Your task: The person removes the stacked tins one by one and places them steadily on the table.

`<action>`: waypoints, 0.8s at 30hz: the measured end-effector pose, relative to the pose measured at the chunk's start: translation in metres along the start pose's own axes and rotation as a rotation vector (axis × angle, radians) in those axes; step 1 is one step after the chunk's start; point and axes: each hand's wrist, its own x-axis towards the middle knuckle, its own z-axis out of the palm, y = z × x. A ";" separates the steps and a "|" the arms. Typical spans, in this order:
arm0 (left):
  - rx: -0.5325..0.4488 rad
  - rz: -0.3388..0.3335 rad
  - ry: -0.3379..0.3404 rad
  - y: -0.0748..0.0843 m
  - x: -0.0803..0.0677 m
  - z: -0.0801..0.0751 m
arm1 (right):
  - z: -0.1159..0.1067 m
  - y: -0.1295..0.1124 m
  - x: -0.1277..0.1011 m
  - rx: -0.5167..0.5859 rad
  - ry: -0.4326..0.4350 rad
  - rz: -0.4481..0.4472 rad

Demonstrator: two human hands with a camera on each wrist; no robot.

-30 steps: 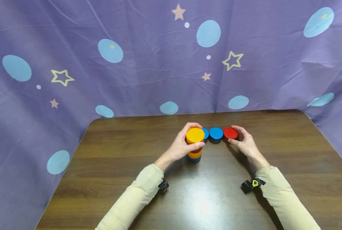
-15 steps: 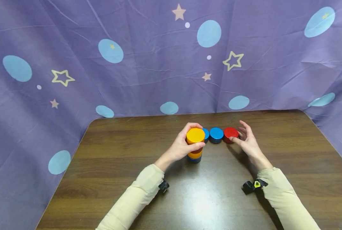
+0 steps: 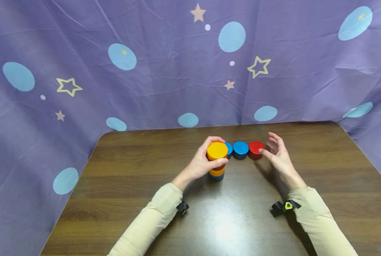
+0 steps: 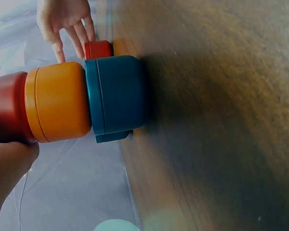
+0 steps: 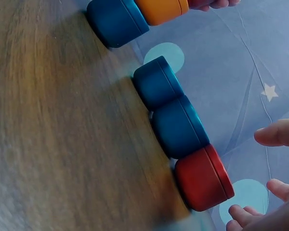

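My left hand (image 3: 201, 163) grips the upper part of a stack of round lidded tins, fingers behind and thumb in front. An orange tin (image 3: 217, 150) tops the stack; below it come a red tin (image 4: 7, 108), another orange tin (image 4: 60, 101) and a blue tin (image 4: 119, 94) standing on the table. My right hand (image 3: 281, 160) is just right of a loose red tin (image 3: 256, 149), fingers spread and nothing in them. The right wrist view shows its thumb (image 5: 279, 133) apart from that tin. Two blue tins (image 5: 180, 126) stand in a row with the red one, touching.
The row of tins stands behind and to the right of the stack on a brown wooden table (image 3: 129, 170). The stack partly hides the leftmost blue tin (image 3: 230, 149) in the head view. A purple patterned cloth (image 3: 165, 53) hangs behind the table.
My right hand has let go of the red tin, its fingers spreading as it drew slightly right. The red tin stays at the row's end. My left hand and the stack have not visibly moved.
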 end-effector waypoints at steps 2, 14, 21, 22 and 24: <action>-0.001 0.001 0.000 0.000 0.000 0.000 | 0.000 -0.001 -0.001 0.006 -0.004 -0.001; -0.017 -0.008 0.001 0.002 0.000 -0.002 | 0.006 -0.010 -0.009 0.002 -0.043 -0.070; -0.023 -0.039 -0.007 0.003 0.000 -0.001 | 0.005 -0.013 -0.021 -0.076 -0.069 -0.136; -0.023 -0.042 -0.007 0.003 0.000 -0.001 | 0.005 -0.013 -0.022 -0.083 -0.073 -0.145; -0.026 -0.047 -0.006 0.004 0.000 -0.001 | 0.005 -0.014 -0.024 -0.095 -0.079 -0.160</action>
